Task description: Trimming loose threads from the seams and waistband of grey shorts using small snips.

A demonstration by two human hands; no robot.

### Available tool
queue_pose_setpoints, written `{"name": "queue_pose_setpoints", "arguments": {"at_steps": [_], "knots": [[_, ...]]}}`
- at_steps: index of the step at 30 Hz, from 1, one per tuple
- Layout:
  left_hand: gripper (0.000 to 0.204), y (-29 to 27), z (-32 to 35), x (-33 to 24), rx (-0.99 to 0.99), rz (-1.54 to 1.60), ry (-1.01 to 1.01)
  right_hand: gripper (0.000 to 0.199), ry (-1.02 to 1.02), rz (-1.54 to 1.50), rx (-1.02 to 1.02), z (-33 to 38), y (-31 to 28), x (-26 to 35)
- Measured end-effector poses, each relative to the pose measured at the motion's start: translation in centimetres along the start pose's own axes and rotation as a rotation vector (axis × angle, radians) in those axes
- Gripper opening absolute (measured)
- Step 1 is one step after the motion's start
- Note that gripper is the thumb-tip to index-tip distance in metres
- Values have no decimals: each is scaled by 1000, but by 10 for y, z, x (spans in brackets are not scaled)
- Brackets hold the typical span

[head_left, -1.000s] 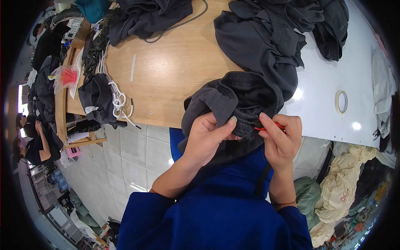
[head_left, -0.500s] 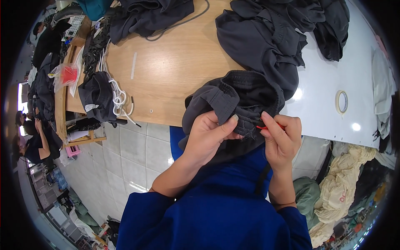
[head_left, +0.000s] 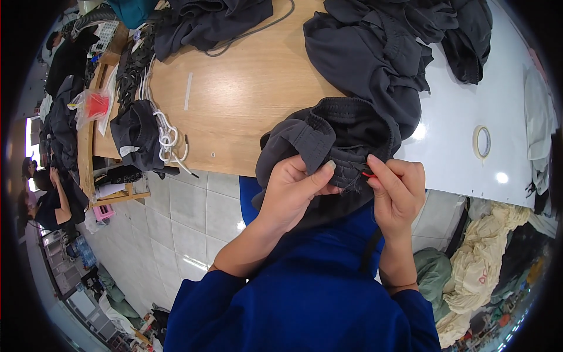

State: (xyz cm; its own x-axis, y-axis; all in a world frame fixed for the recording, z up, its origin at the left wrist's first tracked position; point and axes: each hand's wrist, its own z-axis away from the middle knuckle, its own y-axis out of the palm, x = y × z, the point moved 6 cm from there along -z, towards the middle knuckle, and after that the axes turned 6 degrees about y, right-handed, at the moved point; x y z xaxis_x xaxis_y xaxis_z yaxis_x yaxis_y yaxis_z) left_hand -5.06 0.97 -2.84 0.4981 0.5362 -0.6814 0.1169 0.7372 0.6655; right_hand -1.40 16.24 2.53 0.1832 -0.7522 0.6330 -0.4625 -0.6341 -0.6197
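Closest in, the left hand (head_left: 296, 188) pinches a fold of the dark grey garment (head_left: 334, 138) at the wooden table's (head_left: 246, 100) near edge. Beside it, the right hand (head_left: 396, 188) grips a small red-handled tool (head_left: 369, 174) against the fabric. Farther off lie more dark garments (head_left: 375, 53), white cords (head_left: 167, 138) and a tape roll (head_left: 482, 142).

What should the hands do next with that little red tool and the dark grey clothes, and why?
Probably ease the small red-handled tool a bit further along the seam. The left hand pinches the dark grey garment at its edge, thumb on the fabric, and the right hand holds the tool's tip against that same spot, so the work looks to be right there.
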Motion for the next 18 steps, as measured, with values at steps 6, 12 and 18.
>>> {"name": "queue_pose_setpoints", "arguments": {"at_steps": [6, 12, 18], "knots": [[15, 3, -2, -4, -14, -8, 32, 32, 5, 9, 13, 4, -3, 0], [15, 3, -2, -3, -21, -8, 35, 33, -15, 14, 1, 3, -1, 4], [13, 1, -1, -2, 1, -21, 23, 34, -42, 59, -3, 0, -1, 7]]}}
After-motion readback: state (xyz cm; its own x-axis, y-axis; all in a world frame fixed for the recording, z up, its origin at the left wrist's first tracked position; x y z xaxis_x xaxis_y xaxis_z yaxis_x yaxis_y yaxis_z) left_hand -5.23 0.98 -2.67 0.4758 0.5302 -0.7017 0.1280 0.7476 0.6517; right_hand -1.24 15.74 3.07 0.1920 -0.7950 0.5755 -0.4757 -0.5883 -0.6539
